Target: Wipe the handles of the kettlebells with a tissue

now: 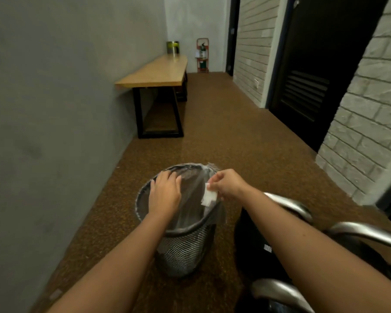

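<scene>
the right hand (227,185) is pinching the folded tissue (209,197) over the mesh bin (185,249), looking set to drop it. the left hand (165,190), fingers relaxed, is spreading the liner (190,199) wide. kettlebells (278,251) are sitting near right.

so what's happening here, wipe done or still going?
A person is bent over a mesh wastebasket lined with a clear plastic bag. The right hand pinches a small white tissue over the basket's opening, not yet let go. The left hand rests on the bag at the far rim. Kettlebells with metal handles sit on the floor to the right, untouched. It looks like the tissue is being thrown away, so wiping is probably over.
</scene>
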Available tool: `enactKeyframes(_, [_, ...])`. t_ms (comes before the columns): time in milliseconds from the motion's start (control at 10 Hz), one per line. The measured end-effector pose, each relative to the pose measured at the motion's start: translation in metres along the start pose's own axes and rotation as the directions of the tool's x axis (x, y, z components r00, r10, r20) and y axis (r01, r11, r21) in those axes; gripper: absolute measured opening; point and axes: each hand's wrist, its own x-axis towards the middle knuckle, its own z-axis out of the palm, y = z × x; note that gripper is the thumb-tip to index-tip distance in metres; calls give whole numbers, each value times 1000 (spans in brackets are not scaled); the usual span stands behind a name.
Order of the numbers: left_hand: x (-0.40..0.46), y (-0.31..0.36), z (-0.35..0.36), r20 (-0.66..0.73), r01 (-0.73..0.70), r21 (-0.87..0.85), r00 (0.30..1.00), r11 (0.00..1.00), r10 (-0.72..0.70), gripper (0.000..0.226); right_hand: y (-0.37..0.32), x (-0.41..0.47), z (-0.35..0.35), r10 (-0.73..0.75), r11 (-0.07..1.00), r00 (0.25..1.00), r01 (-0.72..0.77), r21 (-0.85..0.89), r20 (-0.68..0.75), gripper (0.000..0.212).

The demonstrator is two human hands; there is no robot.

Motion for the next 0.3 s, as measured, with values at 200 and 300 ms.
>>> enactKeyframes(200, [4,-32,2,94,-47,175,995,983,30,51,-15,15,38,-9,998,998,13,-69,56,28])
enactKeyframes(300, [15,-33,5,84,-92,216,994,972,75,53,-5,19,32,-112,881,989,55,-471,-92,36])
